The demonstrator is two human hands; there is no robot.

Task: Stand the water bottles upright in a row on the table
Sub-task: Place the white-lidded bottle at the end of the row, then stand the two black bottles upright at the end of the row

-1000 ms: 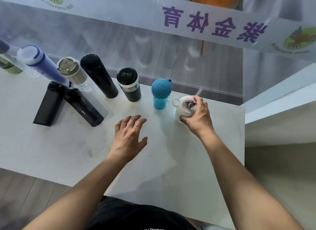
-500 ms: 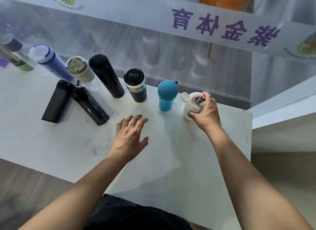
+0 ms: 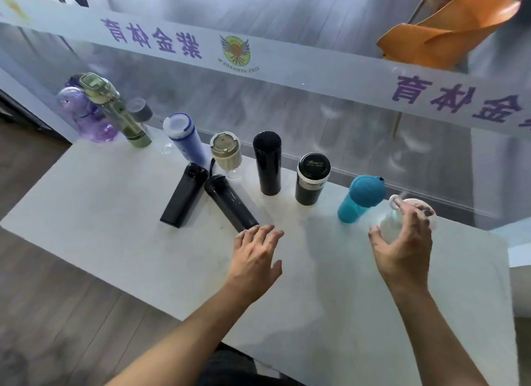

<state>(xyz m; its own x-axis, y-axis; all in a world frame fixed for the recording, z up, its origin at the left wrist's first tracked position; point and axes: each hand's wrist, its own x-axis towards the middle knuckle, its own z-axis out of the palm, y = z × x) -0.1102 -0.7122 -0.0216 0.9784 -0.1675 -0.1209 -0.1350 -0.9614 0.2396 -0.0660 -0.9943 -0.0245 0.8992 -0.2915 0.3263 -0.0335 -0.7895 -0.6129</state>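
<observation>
Several bottles stand in a row along the far edge of the white table (image 3: 115,213): a purple one (image 3: 83,112), a green clear one (image 3: 115,109), a blue one (image 3: 184,138), a beige-lidded clear one (image 3: 225,153), a tall black one (image 3: 267,163), a short black mug (image 3: 311,178), a teal bottle (image 3: 360,199) and a white bottle (image 3: 402,216) at the right end. Two black bottles (image 3: 184,194) (image 3: 230,203) lie flat in front of the row. My right hand (image 3: 402,245) is open just in front of the white bottle, fingers spread. My left hand (image 3: 255,253) is open near the base of the right-hand lying bottle.
A glass partition with a white banner (image 3: 287,66) runs right behind the row. The table's right edge (image 3: 508,270) is close to the white bottle. An orange chair (image 3: 448,32) shows behind the glass. Wood floor lies to the left.
My right hand has let go of the white bottle and opened. The view has swung left, showing more bottles at the left end. My left hand is closer to the lying black bottle.
</observation>
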